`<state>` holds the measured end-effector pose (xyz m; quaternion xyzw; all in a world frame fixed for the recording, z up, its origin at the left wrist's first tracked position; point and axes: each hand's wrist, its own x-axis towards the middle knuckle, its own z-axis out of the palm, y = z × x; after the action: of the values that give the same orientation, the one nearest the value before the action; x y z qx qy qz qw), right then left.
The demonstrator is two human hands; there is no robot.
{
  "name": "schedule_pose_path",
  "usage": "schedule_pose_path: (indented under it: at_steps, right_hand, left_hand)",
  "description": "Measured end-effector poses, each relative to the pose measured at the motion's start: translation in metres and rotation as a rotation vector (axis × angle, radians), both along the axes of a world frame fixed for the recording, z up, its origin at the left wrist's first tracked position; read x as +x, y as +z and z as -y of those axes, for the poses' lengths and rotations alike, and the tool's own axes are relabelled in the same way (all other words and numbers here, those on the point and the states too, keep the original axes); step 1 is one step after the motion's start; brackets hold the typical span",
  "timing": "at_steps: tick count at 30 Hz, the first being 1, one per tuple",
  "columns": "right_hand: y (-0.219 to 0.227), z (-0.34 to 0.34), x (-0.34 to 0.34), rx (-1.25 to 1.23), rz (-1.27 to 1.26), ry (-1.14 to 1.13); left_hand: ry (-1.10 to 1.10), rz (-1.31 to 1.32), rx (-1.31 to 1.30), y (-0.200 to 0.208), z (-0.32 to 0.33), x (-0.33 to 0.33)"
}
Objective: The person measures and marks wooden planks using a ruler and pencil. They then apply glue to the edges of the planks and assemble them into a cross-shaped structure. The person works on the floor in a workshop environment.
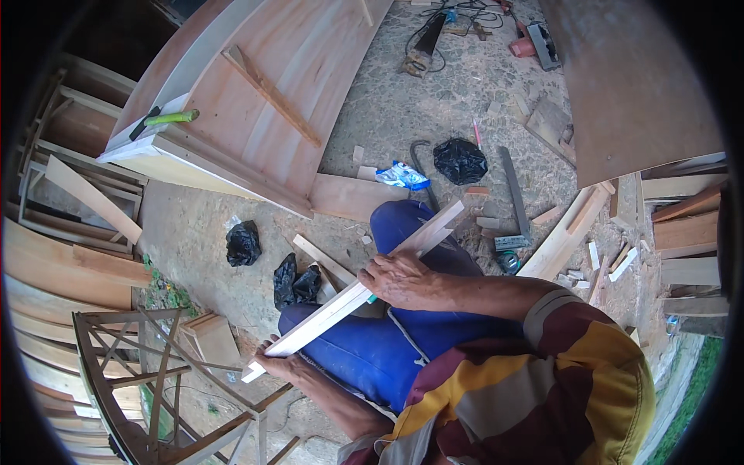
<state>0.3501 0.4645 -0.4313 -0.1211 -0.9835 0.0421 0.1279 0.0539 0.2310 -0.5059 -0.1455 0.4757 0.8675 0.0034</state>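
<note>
A long pale wooden strip (322, 319) lies slantwise across my lap over blue trousers. A second piece of wood (435, 239) shows beside its far end; whether the two are joined I cannot tell. My left hand (280, 363) is closed round the strip's near left end. Farther up, about mid-length, my right hand (399, 280) grips the strip from above with bent fingers. Something small and green (372, 298) peeks out under the right hand, mostly hidden.
Black plastic bags (243, 243) and a handsaw (421, 54) lie on the rough floor. A hammer with a green handle (172, 118) rests on a large wooden panel structure (267, 101). At lower left stands a wooden frame (159, 372). Offcuts and a red power tool (535, 45) lie right.
</note>
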Motion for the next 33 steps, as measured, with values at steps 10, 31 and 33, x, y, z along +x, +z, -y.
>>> schedule_pose_path:
  at_steps: [10,31,33]
  right_hand:
    - [0.015,-0.025,-0.002,-0.424,0.159,0.095]
    - [-0.012,-0.066,-0.039,-0.267,0.104,0.252]
    - [-0.015,-0.066,-0.040,-0.222,0.122,0.241]
  left_hand:
    - [0.002,-0.044,0.099,0.010,-0.003,0.013]
    - [-0.175,0.130,0.122,0.006,0.049,0.066]
    - [-0.163,0.147,0.142,0.011,0.046,0.068]
